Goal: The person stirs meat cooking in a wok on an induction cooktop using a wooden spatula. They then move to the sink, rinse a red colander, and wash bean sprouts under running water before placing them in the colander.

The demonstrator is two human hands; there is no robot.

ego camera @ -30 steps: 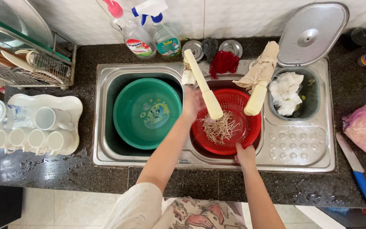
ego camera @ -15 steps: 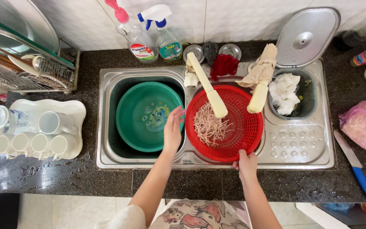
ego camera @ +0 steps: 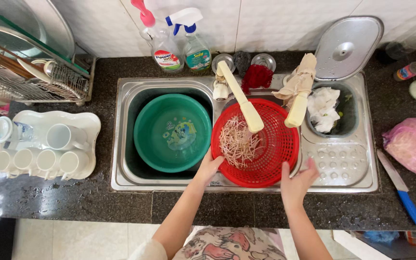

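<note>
Red colander basket (ego camera: 266, 161) with pale sprouts (ego camera: 237, 142) sat in the right sink basin (ego camera: 136, 96), just ahead of both hands: left hand (ego camera: 210, 166) gripped its near-left rim, right hand (ego camera: 297, 180) open, fingers spread at near-right rim, equally close.

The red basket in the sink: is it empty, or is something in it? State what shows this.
Not empty. The red basket holds a loose heap of pale thin strands on its left side; the rest of its mesh floor is bare. Left hand grips its rim.
</note>
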